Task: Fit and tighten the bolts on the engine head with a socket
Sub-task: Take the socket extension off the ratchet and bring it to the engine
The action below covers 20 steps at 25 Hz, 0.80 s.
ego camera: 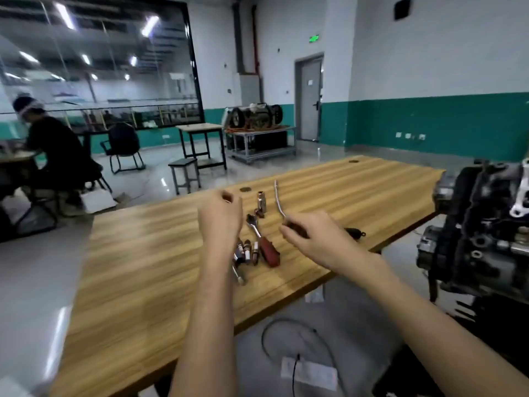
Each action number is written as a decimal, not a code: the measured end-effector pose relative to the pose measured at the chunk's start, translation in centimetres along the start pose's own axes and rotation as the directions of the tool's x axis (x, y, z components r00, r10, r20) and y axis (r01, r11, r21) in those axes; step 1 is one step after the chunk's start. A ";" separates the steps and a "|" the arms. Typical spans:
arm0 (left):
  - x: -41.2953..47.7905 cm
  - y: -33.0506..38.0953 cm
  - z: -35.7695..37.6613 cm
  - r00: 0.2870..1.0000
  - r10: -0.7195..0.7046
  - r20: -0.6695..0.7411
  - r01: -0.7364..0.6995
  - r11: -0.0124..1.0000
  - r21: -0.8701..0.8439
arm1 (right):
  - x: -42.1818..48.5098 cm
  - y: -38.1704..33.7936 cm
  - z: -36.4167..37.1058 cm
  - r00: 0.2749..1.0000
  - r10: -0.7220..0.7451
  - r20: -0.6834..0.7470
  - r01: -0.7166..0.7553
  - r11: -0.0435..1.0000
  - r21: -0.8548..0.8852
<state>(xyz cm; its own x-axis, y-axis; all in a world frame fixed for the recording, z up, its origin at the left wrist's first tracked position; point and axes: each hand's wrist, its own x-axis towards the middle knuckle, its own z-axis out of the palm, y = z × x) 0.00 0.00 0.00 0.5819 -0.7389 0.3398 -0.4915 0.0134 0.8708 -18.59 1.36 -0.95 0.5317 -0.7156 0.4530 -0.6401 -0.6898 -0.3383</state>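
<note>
Fingers (pixel 289 233) of the right hand (pixel 312 239) grasp a curved steel wrench with dark handle (pixel 279 200); the left hand (pixel 220 216) is clenched on something small, unclear what. Loose steel bolts (pixel 247 250) lie on the wooden worktop (pixel 143 267), the dark metal engine head (pixel 481 236) well apart at right. Bolts look rigid, likely slippery; grip by the shank.
</note>
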 end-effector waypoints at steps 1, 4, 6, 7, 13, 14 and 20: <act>1.9 -1.1 -0.7 0.997 -0.063 0.037 0.057 0.988 0.144 | 2.2 -0.2 2.0 0.996 -0.031 0.081 0.038 0.996 -0.083; 6.3 -5.0 -0.4 0.965 -0.228 0.128 0.156 0.896 0.416 | 6.6 -1.4 7.9 0.964 -0.089 0.250 0.144 0.967 -0.212; 7.7 -6.9 0.9 0.948 -0.230 0.221 0.090 0.858 0.506 | 7.6 -1.1 11.7 0.970 -0.092 0.227 0.151 0.955 -0.257; 8.4 -7.7 1.6 0.939 -0.237 0.248 0.069 0.839 0.539 | 7.7 -0.8 12.8 0.973 -0.081 0.216 0.138 0.954 -0.265; 9.6 -9.4 4.0 0.950 -0.247 0.192 0.051 0.728 0.684 | 6.0 -0.1 13.9 0.970 -0.092 0.224 0.138 0.970 -0.201; 9.5 -9.4 4.0 0.957 -0.226 0.184 0.038 0.724 0.689 | 5.6 -0.1 13.6 0.968 -0.110 0.226 0.154 0.970 -0.187; 11.3 -10.5 2.2 0.894 -0.437 0.095 0.399 0.876 0.272 | 4.4 -0.5 13.5 0.988 -0.119 0.097 0.126 0.990 -0.070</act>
<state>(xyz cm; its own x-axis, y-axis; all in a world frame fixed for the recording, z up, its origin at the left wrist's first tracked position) 10.33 -10.02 -6.08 0.6735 -0.7309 -0.1105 -0.3747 -0.4664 0.8013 -8.43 -2.95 -9.93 0.6554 -0.6357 0.4078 -0.6052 -0.7651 -0.2200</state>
